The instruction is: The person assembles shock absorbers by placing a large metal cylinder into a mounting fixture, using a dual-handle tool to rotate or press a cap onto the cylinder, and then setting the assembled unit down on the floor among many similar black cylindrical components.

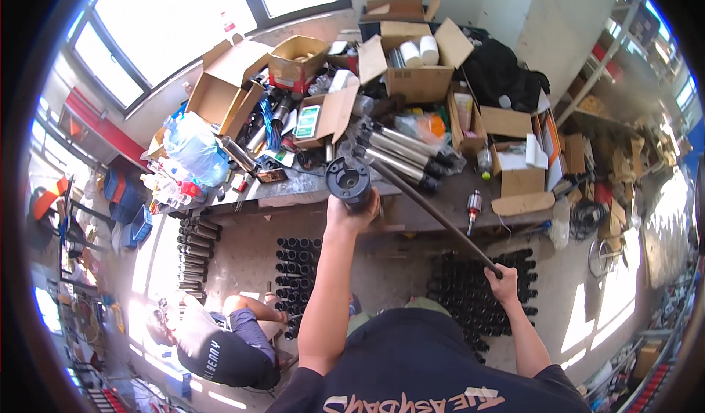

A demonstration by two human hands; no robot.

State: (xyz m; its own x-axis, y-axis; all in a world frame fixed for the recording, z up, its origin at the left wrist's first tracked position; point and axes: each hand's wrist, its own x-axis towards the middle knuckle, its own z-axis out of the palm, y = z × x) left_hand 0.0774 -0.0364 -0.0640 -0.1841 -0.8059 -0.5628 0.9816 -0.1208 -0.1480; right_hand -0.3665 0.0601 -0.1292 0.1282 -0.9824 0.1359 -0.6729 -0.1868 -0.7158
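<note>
My left hand is wrapped round a black cylindrical housing, raised over the front of the bench with its open, recessed end facing up. My right hand grips the lower end of a long dark rod. From there the rod slants up and left, its far end close beside the housing; whether the two touch I cannot tell. Behind the rod, several silver tubes with black ends lie on the bench. A small red-and-silver tool-like piece stands near the bench's front edge, right of the rod.
Cardboard boxes, bags and loose parts crowd the bench. Black tubes stand in rows on the floor, left and right. Another person sits low at my left. Shelving stands at the far right.
</note>
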